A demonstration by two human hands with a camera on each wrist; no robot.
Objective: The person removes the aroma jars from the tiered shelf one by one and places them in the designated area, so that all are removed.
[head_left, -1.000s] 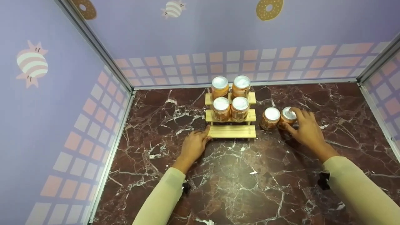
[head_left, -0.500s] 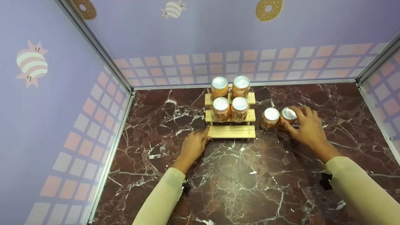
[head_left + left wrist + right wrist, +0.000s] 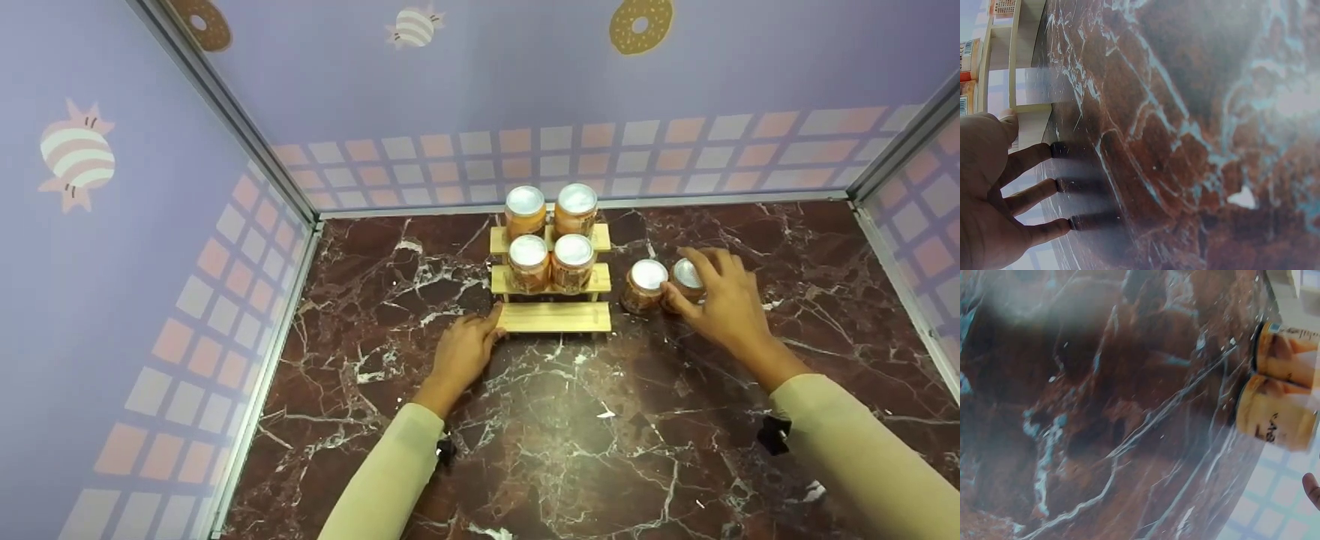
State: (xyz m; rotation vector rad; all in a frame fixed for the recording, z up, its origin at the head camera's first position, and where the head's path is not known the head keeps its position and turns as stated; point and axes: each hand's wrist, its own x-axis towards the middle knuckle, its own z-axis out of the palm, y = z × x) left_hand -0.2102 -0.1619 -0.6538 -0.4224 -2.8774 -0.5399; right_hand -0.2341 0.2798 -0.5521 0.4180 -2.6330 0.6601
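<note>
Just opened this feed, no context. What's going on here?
A person's left hand touches the left end of a pale wooden three-step rack. Four orange cylindrical cans with silver tops stand upright on its upper two steps, two per step. Right of it, two matching cans stand side by side on the brown-red marbled table; the right hand is at the outer can, grip unclear.

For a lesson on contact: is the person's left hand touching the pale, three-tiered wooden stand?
Touching. The head view shows the left hand with fingertips on the left end of the stand's lowest tier.
</note>
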